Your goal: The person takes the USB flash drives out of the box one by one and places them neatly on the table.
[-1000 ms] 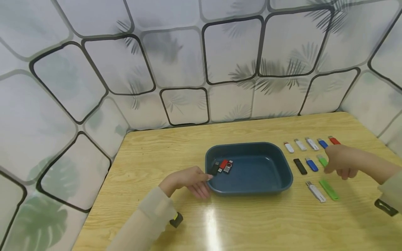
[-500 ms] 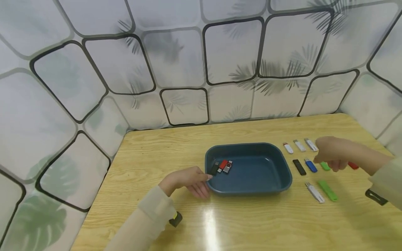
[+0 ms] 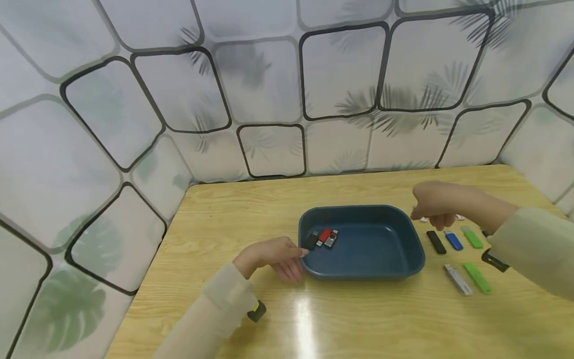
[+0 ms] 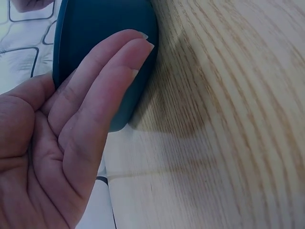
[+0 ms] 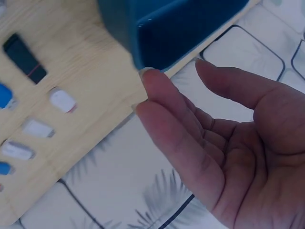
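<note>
My left hand (image 3: 272,255) pinches the left rim of a dark blue plastic tray (image 3: 358,275), thumb inside and fingers along its outer wall (image 4: 102,28). Inside the tray lie a black USB stick (image 3: 311,241), a red USB stick (image 3: 325,234) and a silver one (image 3: 331,239). Above the tray's right edge hovers my right hand (image 3: 435,202). In the right wrist view its thumb and fingers are apart, with nothing between them. A white USB stick (image 5: 63,100) with a red end lies on the table near that hand, mostly hidden by it in the head view.
Right of the tray lie a black stick (image 3: 436,242), a blue stick (image 3: 454,240), two green ones (image 3: 477,277) and a silver-white one (image 3: 458,279). More white sticks (image 5: 38,128) sit in the back row. A patterned cloth (image 3: 269,75) stands behind the wooden table (image 3: 233,209).
My right hand has moved left, from the far-right USB sticks to above the tray's right edge. The left hand stays at the rim. The head view has shifted slightly.
</note>
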Demonstrator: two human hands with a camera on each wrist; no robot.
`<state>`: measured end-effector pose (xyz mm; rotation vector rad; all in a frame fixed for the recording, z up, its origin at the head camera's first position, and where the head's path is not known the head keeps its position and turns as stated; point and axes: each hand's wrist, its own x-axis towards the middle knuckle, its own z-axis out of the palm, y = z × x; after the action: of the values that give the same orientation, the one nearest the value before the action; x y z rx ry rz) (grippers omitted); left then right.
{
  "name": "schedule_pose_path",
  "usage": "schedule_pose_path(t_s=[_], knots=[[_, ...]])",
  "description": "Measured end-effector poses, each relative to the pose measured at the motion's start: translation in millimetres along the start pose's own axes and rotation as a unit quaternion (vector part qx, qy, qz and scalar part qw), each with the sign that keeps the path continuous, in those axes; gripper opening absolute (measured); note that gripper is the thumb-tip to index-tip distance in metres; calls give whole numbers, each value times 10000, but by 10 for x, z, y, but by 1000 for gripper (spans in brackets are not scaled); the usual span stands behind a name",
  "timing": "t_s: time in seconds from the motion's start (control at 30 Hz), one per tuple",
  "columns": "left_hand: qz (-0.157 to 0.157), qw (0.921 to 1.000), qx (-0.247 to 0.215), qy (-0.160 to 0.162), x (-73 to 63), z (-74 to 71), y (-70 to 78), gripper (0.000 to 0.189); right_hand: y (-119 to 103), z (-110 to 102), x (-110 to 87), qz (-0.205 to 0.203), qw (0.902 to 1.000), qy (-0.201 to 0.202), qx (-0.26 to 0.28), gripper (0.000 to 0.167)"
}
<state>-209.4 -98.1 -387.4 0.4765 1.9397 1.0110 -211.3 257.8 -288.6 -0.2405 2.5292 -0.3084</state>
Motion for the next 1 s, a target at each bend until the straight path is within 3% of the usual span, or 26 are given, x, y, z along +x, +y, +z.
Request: schedule_pose_path(t_s=[0.47,0.67,1.0], knots=[[94,9998,120,142,-34,-68,29,46,-736,-153,271,-231,9992,-158,-272,30],[-13,9995,115,284,-73,-36,-6,45,-960,9,499,-252,9986,-253,-390,27],[149,9995,82,253,-39,23,-29,45,-1303,351,752,-168,9970,-165,-743,21]])
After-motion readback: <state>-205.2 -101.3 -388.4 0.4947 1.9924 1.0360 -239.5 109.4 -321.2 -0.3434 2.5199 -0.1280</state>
